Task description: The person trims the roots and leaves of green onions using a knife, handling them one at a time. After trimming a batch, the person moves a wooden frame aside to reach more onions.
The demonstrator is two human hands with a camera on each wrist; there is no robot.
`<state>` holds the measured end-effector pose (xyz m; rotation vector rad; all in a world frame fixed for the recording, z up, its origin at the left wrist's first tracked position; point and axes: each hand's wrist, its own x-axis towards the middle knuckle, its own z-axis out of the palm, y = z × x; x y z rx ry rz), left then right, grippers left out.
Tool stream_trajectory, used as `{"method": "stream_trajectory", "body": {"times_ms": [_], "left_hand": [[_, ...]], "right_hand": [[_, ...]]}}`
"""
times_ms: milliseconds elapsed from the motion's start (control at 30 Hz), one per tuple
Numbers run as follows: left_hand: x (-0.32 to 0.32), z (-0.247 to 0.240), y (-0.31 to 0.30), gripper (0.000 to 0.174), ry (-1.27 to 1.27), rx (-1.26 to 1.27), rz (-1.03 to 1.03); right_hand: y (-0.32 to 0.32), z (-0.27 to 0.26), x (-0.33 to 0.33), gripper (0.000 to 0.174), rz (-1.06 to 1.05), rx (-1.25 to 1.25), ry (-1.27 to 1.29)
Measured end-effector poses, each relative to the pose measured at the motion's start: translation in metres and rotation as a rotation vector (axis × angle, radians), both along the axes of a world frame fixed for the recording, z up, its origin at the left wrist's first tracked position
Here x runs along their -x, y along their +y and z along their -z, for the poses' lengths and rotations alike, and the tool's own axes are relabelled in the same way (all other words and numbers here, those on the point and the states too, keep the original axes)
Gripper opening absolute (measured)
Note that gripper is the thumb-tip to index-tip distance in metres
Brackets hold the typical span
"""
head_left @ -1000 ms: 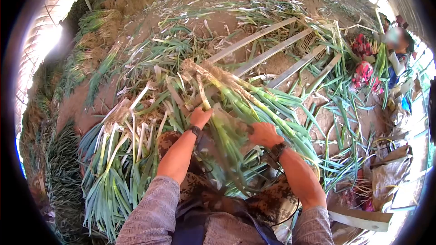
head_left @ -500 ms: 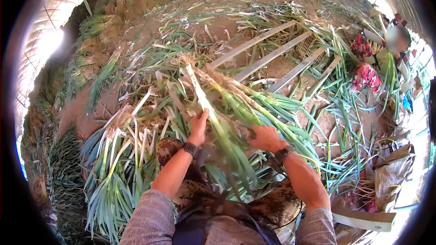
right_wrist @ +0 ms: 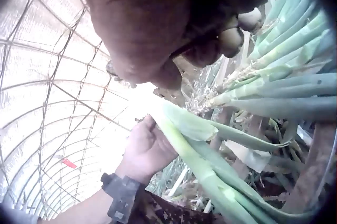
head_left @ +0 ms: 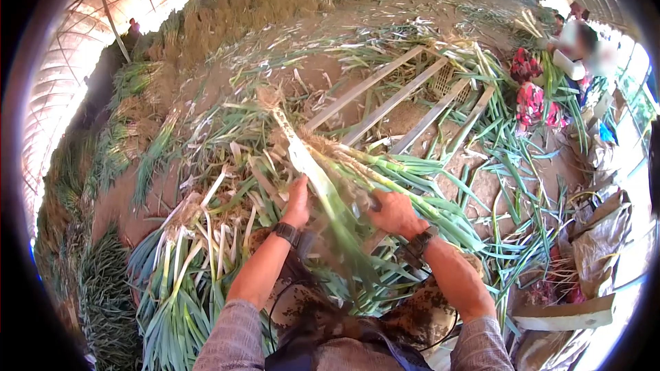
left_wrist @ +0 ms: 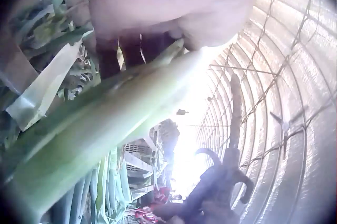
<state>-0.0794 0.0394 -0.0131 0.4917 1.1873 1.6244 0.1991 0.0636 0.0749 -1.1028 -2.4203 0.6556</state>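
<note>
In the head view my left hand (head_left: 297,203) grips a long green onion (head_left: 317,180). Its roots point away from me, its shaft is pale, and its leaves blur toward my lap. Fingers curl round the shaft in the left wrist view. My right hand (head_left: 399,214) is close beside the leaves, curled round a dark air blow gun (left_wrist: 230,163). The gun's long nozzle and trigger show in the left wrist view, while the hand hides most of it in the head view. More green onions (head_left: 419,199) lie across, just beyond the right hand.
To my left a heap of green onions (head_left: 182,288) fans out, roots away from me. Wooden slats (head_left: 395,106) and a plastic crate (head_left: 443,84) lie ahead. Another person (head_left: 574,55) is at the right, by plastic sheeting (head_left: 601,233). Loose leaves litter the ground.
The green onion in my left hand has swung its root end up and left, and its shaft shows paler. My right hand stays beside the leaves. The head view has tilted upward.
</note>
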Motion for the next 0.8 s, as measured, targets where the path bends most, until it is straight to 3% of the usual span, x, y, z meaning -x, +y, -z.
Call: {"method": "stream_trajectory", "body": {"times_ms": [200,333,433,533,633,733,800], "left_hand": [[-0.016,-0.033,0.008,0.035,0.060,0.026,0.312],[-0.014,-0.036,0.019,0.040,0.061,0.024,0.428],[-0.017,-0.034,0.031,0.047,0.028,0.020,0.454],[-0.009,-0.015,0.046,0.054,0.008,0.042,0.470],[-0.003,-0.006,0.055,0.067,-0.081,0.057,0.360],[-0.002,-0.012,0.057,0.069,-0.065,0.018,0.338],[-0.001,-0.012,0.061,0.045,-0.109,-0.035,0.365]], "right_hand": [[0.011,-0.021,-0.001,0.039,0.125,0.041,0.033],[0.014,-0.027,-0.004,0.042,0.064,0.017,0.070],[0.020,-0.024,-0.006,0.043,0.171,0.084,0.036],[0.025,-0.011,-0.014,0.040,0.106,0.083,0.089],[0.024,-0.007,-0.025,0.038,0.060,0.079,-0.037],[0.025,0.006,-0.036,0.037,0.024,0.113,-0.152],[0.026,0.011,-0.040,0.036,0.041,0.146,-0.160]]}}
